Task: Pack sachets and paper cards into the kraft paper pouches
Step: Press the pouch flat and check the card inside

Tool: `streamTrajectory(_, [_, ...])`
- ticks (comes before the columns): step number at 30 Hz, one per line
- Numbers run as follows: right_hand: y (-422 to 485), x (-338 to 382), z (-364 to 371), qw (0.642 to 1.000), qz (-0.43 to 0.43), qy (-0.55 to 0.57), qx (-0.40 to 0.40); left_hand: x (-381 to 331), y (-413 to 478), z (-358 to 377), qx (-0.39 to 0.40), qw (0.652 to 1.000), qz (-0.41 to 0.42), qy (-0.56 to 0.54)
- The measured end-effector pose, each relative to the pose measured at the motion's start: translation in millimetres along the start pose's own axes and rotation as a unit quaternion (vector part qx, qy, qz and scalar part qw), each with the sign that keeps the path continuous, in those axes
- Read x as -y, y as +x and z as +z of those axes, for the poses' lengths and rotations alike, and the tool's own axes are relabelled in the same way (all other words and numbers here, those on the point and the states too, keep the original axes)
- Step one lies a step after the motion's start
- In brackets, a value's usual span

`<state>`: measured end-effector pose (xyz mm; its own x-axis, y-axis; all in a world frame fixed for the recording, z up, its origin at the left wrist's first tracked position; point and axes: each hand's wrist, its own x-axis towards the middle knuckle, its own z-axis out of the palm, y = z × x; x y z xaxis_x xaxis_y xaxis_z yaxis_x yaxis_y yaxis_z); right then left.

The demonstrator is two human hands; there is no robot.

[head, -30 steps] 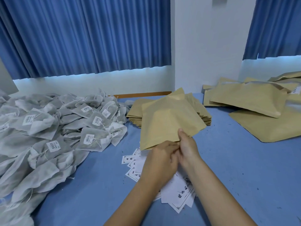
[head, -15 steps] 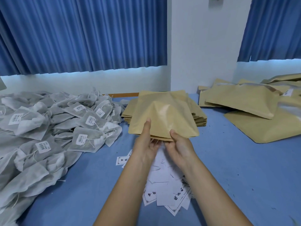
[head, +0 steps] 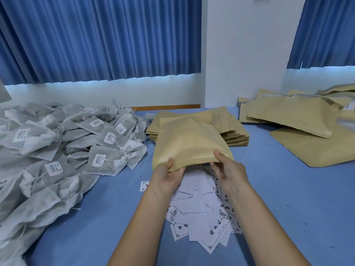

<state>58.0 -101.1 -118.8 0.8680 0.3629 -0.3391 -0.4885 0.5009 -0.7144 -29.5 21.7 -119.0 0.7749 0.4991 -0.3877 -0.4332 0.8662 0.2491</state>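
Observation:
I hold one kraft paper pouch [head: 189, 143] above the table, its near edge toward me. My left hand [head: 169, 174] pinches that edge at the left with the thumb on top. My right hand [head: 225, 167] grips it at the right, thumb on top too. The pouch bulges in the middle. Under my hands lies a loose heap of white paper cards [head: 201, 212] with black print. A big pile of grey-white sachets [head: 57, 146] with barcode labels fills the left side.
A stack of flat kraft pouches [head: 232, 131] sits just behind the held one. More pouches, some bulging, lie piled at the right [head: 299, 120]. The table has a blue cover [head: 288, 189]. Blue curtains and a white wall stand behind.
The pouch was tilted up with both hands close together at its lower corner. It has turned level, and my hands have spread apart along its near edge.

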Motion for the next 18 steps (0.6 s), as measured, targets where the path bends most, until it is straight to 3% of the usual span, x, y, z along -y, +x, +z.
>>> streamTrajectory(12, [0.7,1.1,-6.3,0.993,-0.076,-0.064,-0.069,13.2,-1.0,0.0,-0.011,0.999,0.036,0.032])
streamTrajectory(18, [-2.1,-1.3,-2.7,0.997,-0.048,-0.063,-0.014,22.9,4.8,-2.8,-0.011,0.993,0.094,0.074])
